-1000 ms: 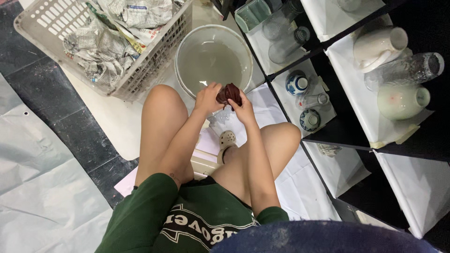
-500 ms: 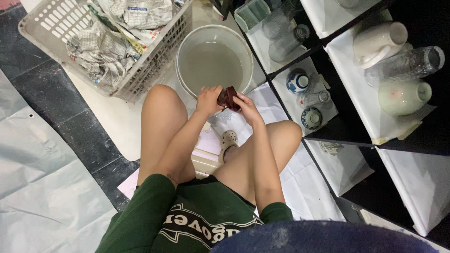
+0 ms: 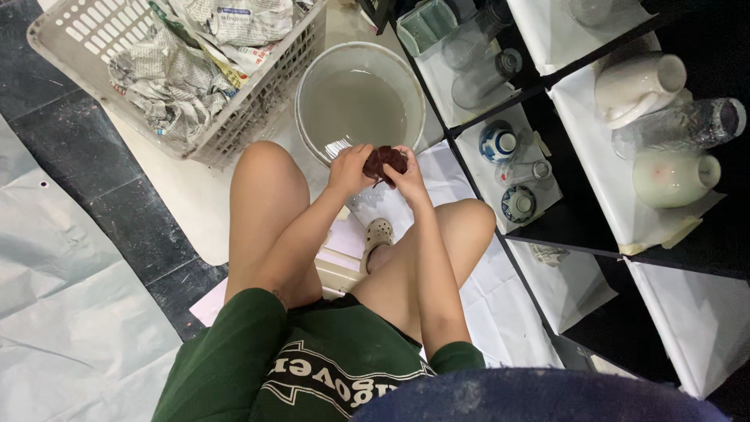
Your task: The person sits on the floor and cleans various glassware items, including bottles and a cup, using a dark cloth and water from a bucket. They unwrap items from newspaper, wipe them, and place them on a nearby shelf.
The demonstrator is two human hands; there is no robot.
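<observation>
A small dark reddish-brown object point(image 3: 384, 161), perhaps a cup, sits clasped between the left hand point(image 3: 349, 169) and right hand point(image 3: 406, 178), both closed around it, just over the water basin's point(image 3: 312, 82) six-o'clock rim. The newspaper-filled basket point(image 3: 266, 109) crowds ten o'clock; black shelves point(image 3: 469, 125) hem in three o'clock.

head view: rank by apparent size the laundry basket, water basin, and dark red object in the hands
1. White plastic basket of crumpled newspaper, largest, though cut off by the frame edge.
2. Round basin of murky water.
3. Dark red object, smallest; partly covered by the left hand and right hand.
</observation>
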